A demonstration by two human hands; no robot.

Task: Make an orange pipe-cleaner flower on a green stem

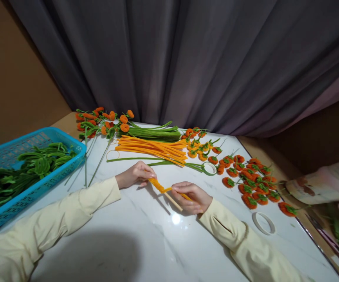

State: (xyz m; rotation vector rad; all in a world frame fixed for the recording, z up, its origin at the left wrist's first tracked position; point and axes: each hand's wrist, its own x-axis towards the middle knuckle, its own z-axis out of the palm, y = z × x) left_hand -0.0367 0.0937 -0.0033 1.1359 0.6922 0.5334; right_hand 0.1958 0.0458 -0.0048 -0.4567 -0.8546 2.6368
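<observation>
In the middle of the white table, my left hand pinches the upper end of a thin pale stick. Around that stick an orange-yellow pipe cleaner is wound in tight coils. My right hand is closed on the free length of the same pipe cleaner, just right of the coils. The stick's bare lower end slants down beside my right fingers. Beyond both hands lies a pile of straight orange-yellow pipe cleaners, with a bundle of green pipe cleaners behind it.
A blue basket of green fuzzy leaves stands at left. Orange flowers on stems lie at the back left, and several orange flower heads spread at right. White tape rolls and a pale container are nearby; a grey curtain hangs behind.
</observation>
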